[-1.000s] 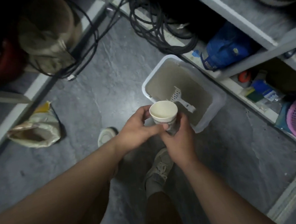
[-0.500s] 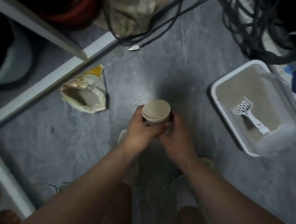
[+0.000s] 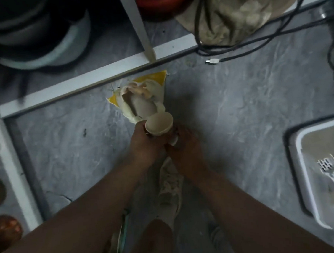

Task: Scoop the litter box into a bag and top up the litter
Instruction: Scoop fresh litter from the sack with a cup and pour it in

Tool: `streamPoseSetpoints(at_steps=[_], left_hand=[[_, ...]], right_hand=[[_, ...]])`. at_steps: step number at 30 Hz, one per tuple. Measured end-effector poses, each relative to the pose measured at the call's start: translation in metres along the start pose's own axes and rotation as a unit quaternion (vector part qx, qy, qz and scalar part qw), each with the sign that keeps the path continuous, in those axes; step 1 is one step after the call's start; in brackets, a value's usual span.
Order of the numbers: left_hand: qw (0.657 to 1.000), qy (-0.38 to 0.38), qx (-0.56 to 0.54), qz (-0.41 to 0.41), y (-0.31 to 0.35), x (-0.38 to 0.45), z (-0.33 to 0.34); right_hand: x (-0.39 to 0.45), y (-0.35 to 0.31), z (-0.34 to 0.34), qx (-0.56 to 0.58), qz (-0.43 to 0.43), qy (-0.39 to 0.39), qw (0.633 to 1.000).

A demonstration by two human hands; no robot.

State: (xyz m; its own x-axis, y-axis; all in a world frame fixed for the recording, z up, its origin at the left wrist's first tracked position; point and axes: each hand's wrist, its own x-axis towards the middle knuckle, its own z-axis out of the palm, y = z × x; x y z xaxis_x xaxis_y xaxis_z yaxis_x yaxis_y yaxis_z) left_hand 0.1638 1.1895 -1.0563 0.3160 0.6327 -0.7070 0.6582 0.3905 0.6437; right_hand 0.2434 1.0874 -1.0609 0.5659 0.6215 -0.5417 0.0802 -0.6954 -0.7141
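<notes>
A cream paper cup point(image 3: 159, 124) is held upright at the centre of the view. My left hand point(image 3: 144, 145) grips its left side and my right hand point(image 3: 184, 144) holds its lower right side. Just beyond the cup, an open white and yellow litter bag point(image 3: 141, 97) lies on the grey floor point(image 3: 239, 113). The white litter box point(image 3: 308, 180) sits at the right edge, filled with grey litter, and a white slotted scoop point(image 3: 331, 173) lies in it.
A white shelf frame point(image 3: 94, 80) runs across the back and down the left side, with bowls and a sack stored behind it. Black cables point(image 3: 241, 52) and a plug trail on the floor at the back right. My shoes point(image 3: 170, 188) stand below the hands.
The view has swung left from the litter box towards the litter bag. The cup, still held by both hands, now sits right by the bag's mouth.
</notes>
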Motion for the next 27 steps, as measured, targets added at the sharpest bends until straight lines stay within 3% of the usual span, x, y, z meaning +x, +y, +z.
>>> streamPoseSetpoints(at_steps=[9, 15, 27], left_hand=[[0.985, 0.105, 0.1, -0.095, -0.036, 0.089, -0.02], [0.982, 0.151, 0.063, -0.092, -0.059, 0.123, -0.014], [0.968, 0.208, 0.048, -0.133, -0.038, 0.119, 0.013]], right_hand=[[0.033, 0.015, 0.013, -0.023, 0.001, 0.007, 1.0], [0.031, 0.038, 0.011, -0.024, 0.021, 0.017, 0.999], [0.02, 0.064, -0.005, -0.008, 0.022, 0.051, 0.998]])
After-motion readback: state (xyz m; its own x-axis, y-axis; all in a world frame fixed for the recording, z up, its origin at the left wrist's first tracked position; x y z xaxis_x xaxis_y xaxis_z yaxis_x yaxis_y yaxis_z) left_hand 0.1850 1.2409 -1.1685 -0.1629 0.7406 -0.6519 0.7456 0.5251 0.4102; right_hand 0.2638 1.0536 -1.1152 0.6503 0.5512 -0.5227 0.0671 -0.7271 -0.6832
